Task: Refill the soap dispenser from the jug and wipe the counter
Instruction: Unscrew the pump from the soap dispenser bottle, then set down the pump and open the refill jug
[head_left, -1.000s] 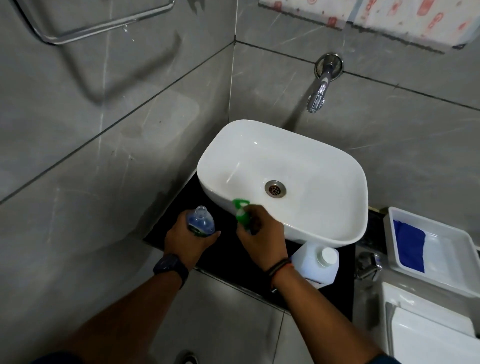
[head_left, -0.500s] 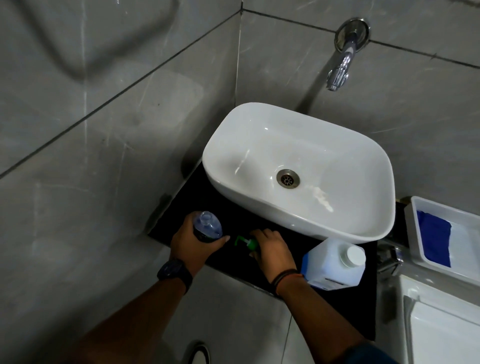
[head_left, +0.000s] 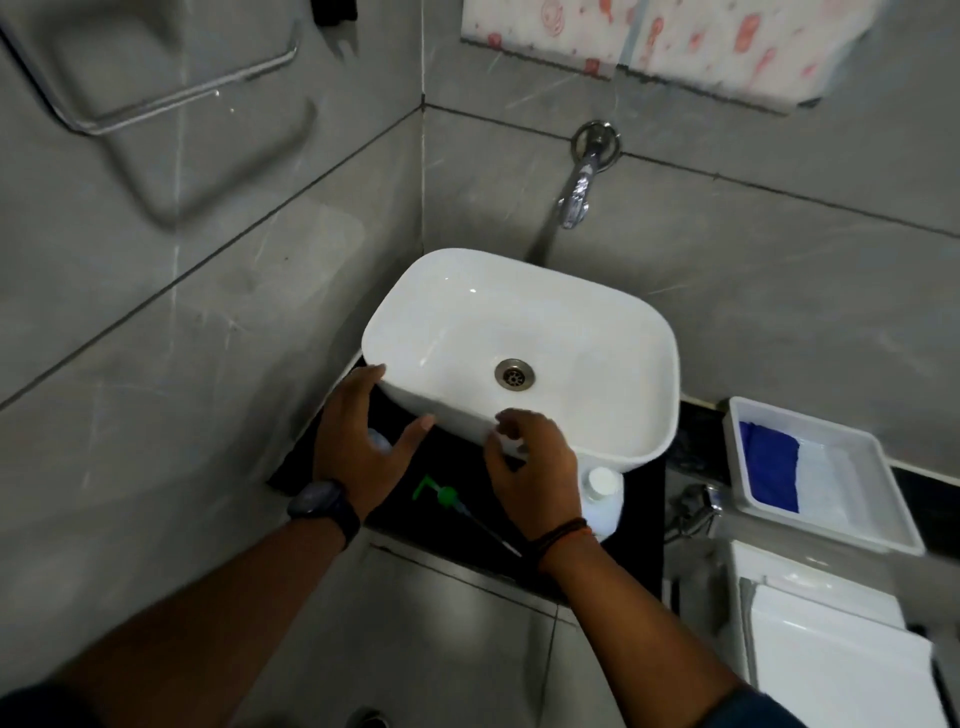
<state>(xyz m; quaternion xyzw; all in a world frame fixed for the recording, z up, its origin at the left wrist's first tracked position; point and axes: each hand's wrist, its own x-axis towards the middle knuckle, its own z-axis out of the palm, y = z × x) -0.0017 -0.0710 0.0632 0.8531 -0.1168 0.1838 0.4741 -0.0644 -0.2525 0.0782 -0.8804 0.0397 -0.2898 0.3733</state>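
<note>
The clear soap dispenser bottle (head_left: 379, 440) stands on the black counter (head_left: 415, 525) left of the sink, mostly hidden under my left hand (head_left: 358, 447). That hand hovers over it with fingers spread and holds nothing. The green pump (head_left: 441, 496) with its thin tube lies flat on the counter between my hands. My right hand (head_left: 535, 473) is at the sink's front edge with fingers loosely curled; I see nothing in it. The white jug (head_left: 605, 506), its white cap on, stands just right of that hand, under the sink rim.
The white sink (head_left: 519, 312) fills most of the counter, with a chrome tap (head_left: 576, 197) on the wall above. At the right, a white tray (head_left: 831, 535) holds a blue cloth (head_left: 769, 465). A white toilet tank (head_left: 831, 649) sits below it. A towel bar (head_left: 156, 106) hangs upper left.
My right hand laid the green pump on the counter and let go. My left hand released the bottle and opened above it. The camera tilted up.
</note>
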